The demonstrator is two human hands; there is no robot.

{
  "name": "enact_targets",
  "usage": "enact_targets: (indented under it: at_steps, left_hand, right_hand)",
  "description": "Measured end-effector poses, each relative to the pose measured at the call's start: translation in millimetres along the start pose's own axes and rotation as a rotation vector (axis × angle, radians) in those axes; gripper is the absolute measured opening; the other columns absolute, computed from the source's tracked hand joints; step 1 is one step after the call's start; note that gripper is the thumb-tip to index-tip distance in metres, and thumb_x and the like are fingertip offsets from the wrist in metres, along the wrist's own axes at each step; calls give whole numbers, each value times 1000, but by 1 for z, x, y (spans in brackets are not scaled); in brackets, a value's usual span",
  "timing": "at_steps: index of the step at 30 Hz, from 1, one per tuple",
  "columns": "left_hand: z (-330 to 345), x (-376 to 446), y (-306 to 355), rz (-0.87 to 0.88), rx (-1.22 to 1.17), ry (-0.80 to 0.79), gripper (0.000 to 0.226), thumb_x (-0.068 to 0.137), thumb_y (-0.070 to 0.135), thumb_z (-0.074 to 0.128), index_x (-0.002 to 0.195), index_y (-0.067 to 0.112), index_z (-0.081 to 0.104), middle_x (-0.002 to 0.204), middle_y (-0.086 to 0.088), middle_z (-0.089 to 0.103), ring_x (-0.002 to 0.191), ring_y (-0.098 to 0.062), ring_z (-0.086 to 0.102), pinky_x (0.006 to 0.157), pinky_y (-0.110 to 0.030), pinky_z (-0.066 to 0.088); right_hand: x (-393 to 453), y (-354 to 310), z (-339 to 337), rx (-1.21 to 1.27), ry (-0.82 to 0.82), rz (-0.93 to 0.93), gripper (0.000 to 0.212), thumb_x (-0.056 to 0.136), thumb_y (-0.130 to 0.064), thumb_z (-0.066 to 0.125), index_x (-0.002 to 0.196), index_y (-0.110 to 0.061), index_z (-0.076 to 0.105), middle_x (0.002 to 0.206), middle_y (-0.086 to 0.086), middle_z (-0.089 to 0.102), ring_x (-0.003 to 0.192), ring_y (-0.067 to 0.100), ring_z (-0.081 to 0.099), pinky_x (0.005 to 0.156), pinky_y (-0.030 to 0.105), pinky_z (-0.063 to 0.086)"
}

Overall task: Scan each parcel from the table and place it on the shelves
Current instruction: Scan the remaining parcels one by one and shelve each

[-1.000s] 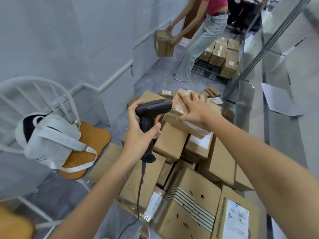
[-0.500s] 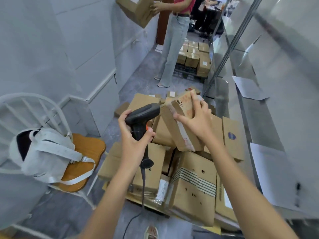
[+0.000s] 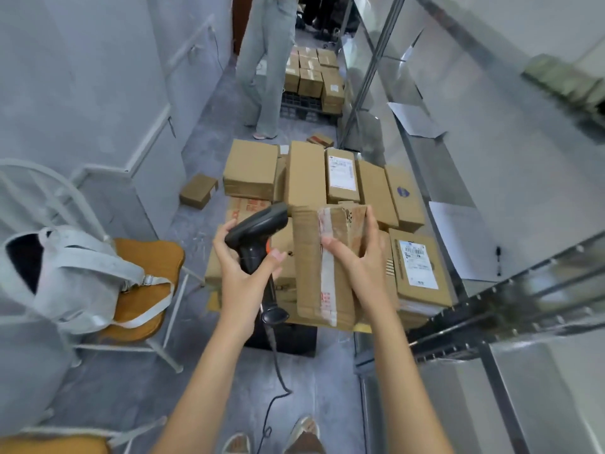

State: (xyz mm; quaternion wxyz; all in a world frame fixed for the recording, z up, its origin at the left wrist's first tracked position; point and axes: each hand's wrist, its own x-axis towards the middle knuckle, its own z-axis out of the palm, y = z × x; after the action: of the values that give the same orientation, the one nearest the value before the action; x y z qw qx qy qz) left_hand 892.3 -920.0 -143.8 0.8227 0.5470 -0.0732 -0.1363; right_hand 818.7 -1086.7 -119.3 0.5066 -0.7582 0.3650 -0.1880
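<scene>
Box (image 3: 322, 267) lifted off the pile, now upright in my right hand (image 3: 357, 260) — long axis vertical, taped face toward me. Left hand (image 3: 244, 273) grips scanner (image 3: 257, 231) just beside it — label not visible yet.

The stack of parcels (image 3: 314, 191) fills the middle of the aisle, and the chair (image 3: 144, 280) with its grey bag (image 3: 75, 276) crowds the near left. On the right, the metal shelves (image 3: 491, 309) and a slanting upright post (image 3: 370, 73) close that side. A strip of floor (image 3: 196, 231) lies open left of the stack, holding one small box (image 3: 198, 191); far along it a person's legs (image 3: 265, 67) and a second box stack (image 3: 314, 77) stand across the way.
</scene>
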Motion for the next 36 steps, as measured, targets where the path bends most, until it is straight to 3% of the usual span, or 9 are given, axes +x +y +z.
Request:
enact_targets:
  at_steps: [4,9,13,18,23,26,29,31,36]
  left_hand:
    - [-10,-16,3,-52,-5,-85,71,91,3,73,134,48,39,134,5,59,118,-22,67,81,-35,62]
    - [-10,-36,4,-48,64,-155,69,93,6,72,120,64,45,107,37,65,110,1,67,75,-26,61]
    - [-5,-49,3,-56,50,-166,70,87,12,77,129,57,42,119,30,64,117,-8,66,86,-43,62]
    - [2,-63,3,-11,64,-170,71,85,12,79,131,53,41,137,9,56,127,-19,61,103,-58,51]
    - [7,-70,5,113,224,-178,73,89,8,77,141,36,33,137,15,47,121,13,50,99,-12,44]
    - [8,-73,4,129,265,-204,74,90,6,76,140,36,32,139,15,44,120,18,46,96,-3,40]
    - [4,-73,4,143,266,-156,74,89,6,77,141,32,32,135,17,44,117,22,46,93,-2,40]
    - [-3,-69,4,142,253,-110,73,90,6,76,141,32,31,134,19,44,116,23,47,95,-7,43]
    - [-21,-59,1,47,194,-59,73,90,6,76,140,37,34,145,1,46,133,-11,51,112,-50,46]
  right_hand:
    - [-40,17,11,126,-16,44,111,58,-70,78,150,-60,15,158,-7,28,144,23,34,114,57,36]
    - [-63,27,9,265,-37,97,100,72,-62,75,154,-52,18,158,-3,35,141,21,42,113,54,39]
    - [-77,27,9,181,9,24,65,94,-50,61,152,-32,37,140,-4,58,128,17,55,107,50,47]
    - [-90,32,6,12,154,-57,79,92,-54,63,157,-34,24,146,-7,52,130,12,50,109,38,40]
    - [-101,35,7,-70,47,-54,140,62,-60,86,156,-39,-16,168,-3,5,146,15,21,108,36,30]
    - [-104,39,8,-110,58,-38,138,67,-56,86,158,-33,-16,165,0,8,150,25,18,115,47,29]
    - [-104,42,8,-40,136,-84,121,74,-44,85,161,-34,2,153,-3,25,135,16,33,108,39,36]
    - [-103,41,7,117,175,-87,110,75,-36,86,159,-35,15,148,-7,30,130,7,36,108,41,41]
    - [-99,34,2,407,188,-152,76,76,-31,82,135,-45,37,136,-15,47,121,4,55,97,44,56]
